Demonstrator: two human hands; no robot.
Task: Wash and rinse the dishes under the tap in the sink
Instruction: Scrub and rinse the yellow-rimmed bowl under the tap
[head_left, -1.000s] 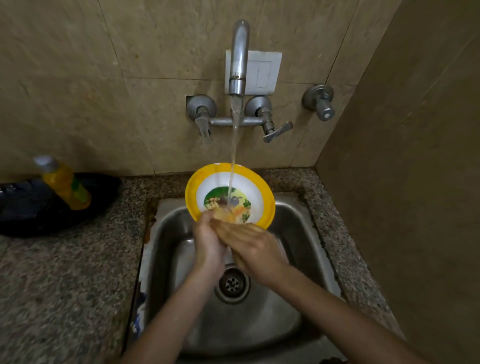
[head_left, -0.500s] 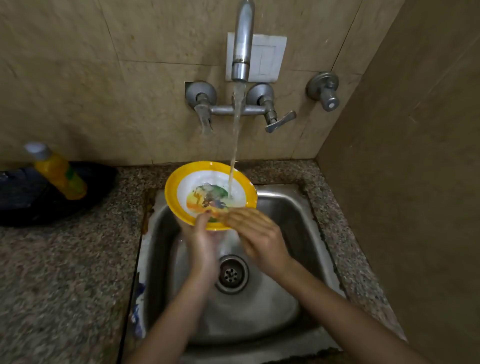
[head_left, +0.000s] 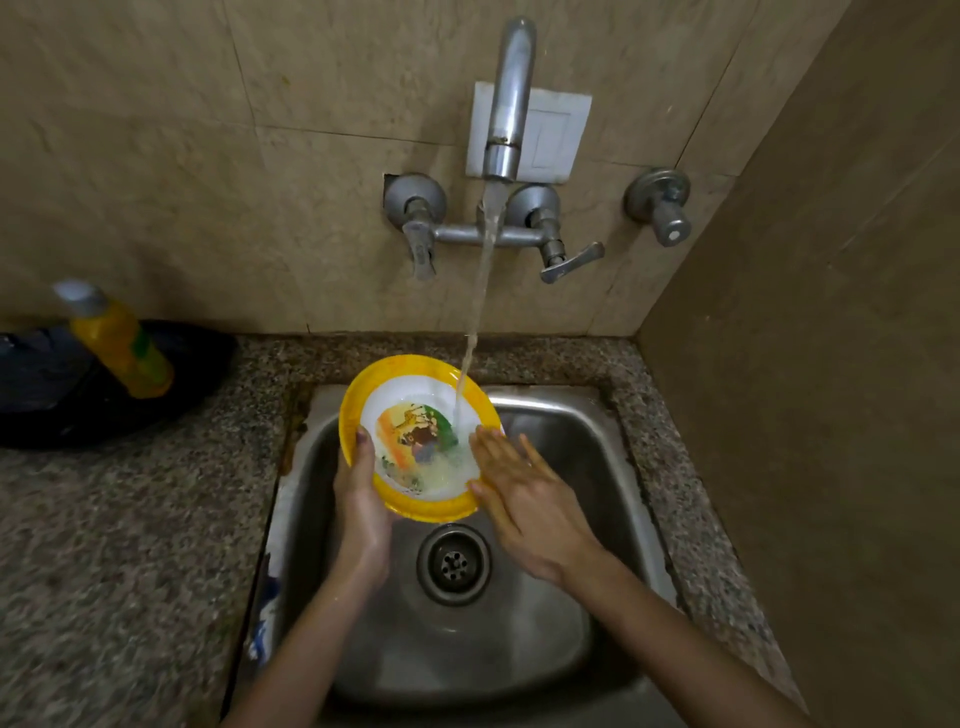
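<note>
A yellow-rimmed bowl (head_left: 415, 415) with a white inside and a colourful picture is held over the steel sink (head_left: 561, 431). My left hand (head_left: 363, 504) grips its left rim, thumb inside and fingers underneath. My right hand (head_left: 524, 493) lies flat with fingers together, its fingertips on the bowl's right inner edge. Water runs from the tap (head_left: 511, 98) and lands in the right part of the bowl, where some water pools. The sink's drain (head_left: 454, 564) lies just below the bowl.
A yellow bottle (head_left: 117, 340) with a grey cap leans on a black pan (head_left: 62, 400) at the left of the speckled stone counter (head_left: 130, 545). Tap levers (head_left: 569, 260) and a separate valve (head_left: 662, 210) stick out of the tiled wall. A side wall closes in the right.
The bowl has turned and tilted flatter, with its picture rotated. My right hand has slid from the bowl's near edge to its right inner edge. The left hand's grip has shifted along the rim.
</note>
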